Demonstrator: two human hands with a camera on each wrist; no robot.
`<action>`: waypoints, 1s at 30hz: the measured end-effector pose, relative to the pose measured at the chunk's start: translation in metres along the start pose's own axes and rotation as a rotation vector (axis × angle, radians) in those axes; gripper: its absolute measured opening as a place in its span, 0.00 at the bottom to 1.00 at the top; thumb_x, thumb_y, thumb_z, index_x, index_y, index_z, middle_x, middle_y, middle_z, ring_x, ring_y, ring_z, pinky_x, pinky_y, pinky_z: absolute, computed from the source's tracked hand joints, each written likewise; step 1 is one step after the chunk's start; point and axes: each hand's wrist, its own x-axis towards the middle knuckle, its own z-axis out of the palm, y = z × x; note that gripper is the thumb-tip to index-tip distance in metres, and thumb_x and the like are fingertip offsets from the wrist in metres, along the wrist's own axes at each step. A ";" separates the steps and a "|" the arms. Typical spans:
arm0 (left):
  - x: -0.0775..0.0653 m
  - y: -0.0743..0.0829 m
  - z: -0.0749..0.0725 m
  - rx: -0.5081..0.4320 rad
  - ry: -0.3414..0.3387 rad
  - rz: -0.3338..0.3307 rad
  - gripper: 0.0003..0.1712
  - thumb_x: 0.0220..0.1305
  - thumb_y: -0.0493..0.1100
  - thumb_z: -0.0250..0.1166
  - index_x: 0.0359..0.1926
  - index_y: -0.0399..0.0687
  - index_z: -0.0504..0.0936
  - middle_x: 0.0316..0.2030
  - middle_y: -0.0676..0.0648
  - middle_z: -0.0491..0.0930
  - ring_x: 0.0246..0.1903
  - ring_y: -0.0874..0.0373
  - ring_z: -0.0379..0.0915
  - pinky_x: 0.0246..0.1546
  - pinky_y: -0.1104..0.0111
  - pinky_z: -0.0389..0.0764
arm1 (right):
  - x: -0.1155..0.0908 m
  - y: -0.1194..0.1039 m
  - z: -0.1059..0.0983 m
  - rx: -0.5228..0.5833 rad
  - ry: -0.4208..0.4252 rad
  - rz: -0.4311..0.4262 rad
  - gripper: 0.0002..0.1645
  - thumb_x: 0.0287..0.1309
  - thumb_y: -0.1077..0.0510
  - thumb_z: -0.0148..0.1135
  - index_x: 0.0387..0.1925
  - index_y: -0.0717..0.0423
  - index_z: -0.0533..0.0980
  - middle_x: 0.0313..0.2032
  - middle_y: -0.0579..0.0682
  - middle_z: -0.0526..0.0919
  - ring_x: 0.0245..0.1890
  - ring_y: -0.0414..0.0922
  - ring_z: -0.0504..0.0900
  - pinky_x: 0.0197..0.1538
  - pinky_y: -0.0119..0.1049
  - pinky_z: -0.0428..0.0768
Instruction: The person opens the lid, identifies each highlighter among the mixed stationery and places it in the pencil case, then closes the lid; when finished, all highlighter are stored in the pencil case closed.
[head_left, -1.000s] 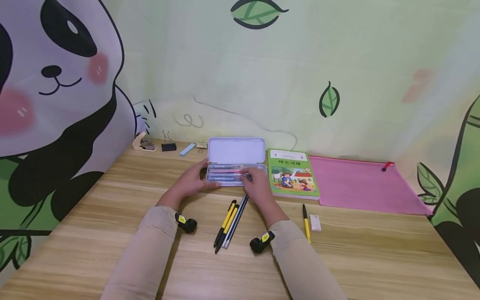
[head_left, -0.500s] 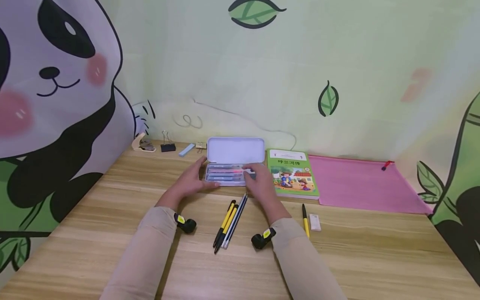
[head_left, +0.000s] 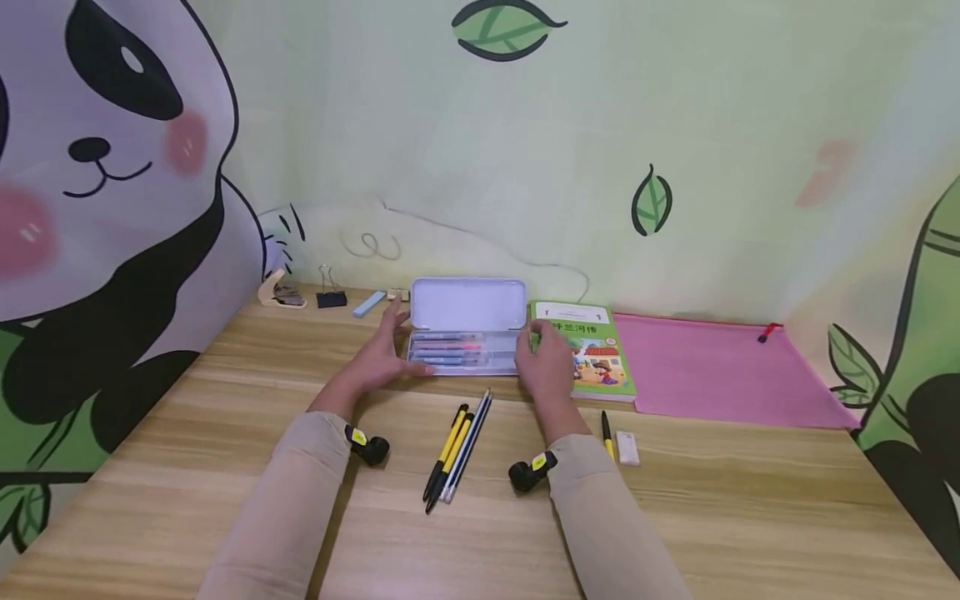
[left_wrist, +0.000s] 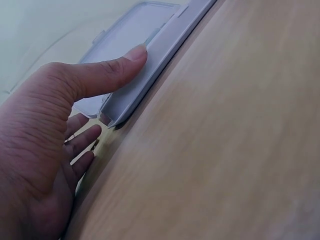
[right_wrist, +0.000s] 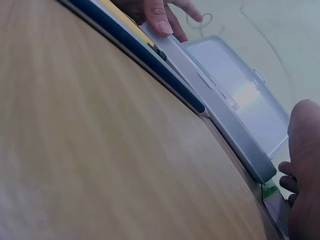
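Observation:
An open pencil case (head_left: 506, 364), pale lilac with its lid (head_left: 468, 302) standing up, holds several pens (head_left: 450, 348) in its left part. My left hand (head_left: 375, 354) is at the case's left end; in the left wrist view its straight thumb (left_wrist: 117, 74) rests on the front rim, the other fingers spread loosely beside the end. My right hand (head_left: 547, 362) is by the case's right end, over the left side of a green book (head_left: 600, 367). Nothing shows in its grasp; its fingertips are partly hidden. Yellow-and-black pens (head_left: 450, 450) and dark pencils (head_left: 471, 442) lie in front of the case.
A pink pouch (head_left: 720, 367) lies right of the book. Nearer are another yellow pen (head_left: 607, 435) and a white eraser (head_left: 627, 448). Along the back left stand a cream stapler-like item (head_left: 281, 292), a black binder clip (head_left: 331, 297), a blue bar (head_left: 368, 303) and a small clip (head_left: 397, 294).
My right hand has moved right, from over the case's right compartment to its right end and the book's edge. The left hand has stayed at the left end.

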 end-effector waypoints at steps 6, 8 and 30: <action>0.003 0.002 -0.001 -0.048 0.039 0.056 0.83 0.39 0.43 0.85 0.79 0.65 0.30 0.76 0.39 0.52 0.73 0.40 0.52 0.74 0.44 0.49 | 0.005 0.002 -0.001 0.057 -0.041 0.065 0.29 0.74 0.42 0.46 0.63 0.56 0.73 0.59 0.56 0.81 0.59 0.57 0.78 0.62 0.53 0.74; 0.004 0.002 -0.002 -0.052 0.041 0.062 0.82 0.40 0.41 0.85 0.79 0.65 0.30 0.75 0.38 0.53 0.73 0.39 0.53 0.74 0.45 0.50 | 0.005 0.002 -0.003 0.101 -0.039 0.090 0.30 0.75 0.41 0.43 0.64 0.55 0.72 0.59 0.57 0.80 0.60 0.58 0.77 0.63 0.54 0.73; -0.007 0.002 -0.003 0.155 0.024 -0.056 0.44 0.61 0.77 0.57 0.71 0.60 0.69 0.73 0.43 0.63 0.74 0.42 0.52 0.72 0.43 0.55 | 0.002 0.004 -0.003 0.021 -0.136 0.032 0.23 0.63 0.44 0.58 0.55 0.49 0.80 0.55 0.55 0.83 0.56 0.55 0.79 0.57 0.52 0.77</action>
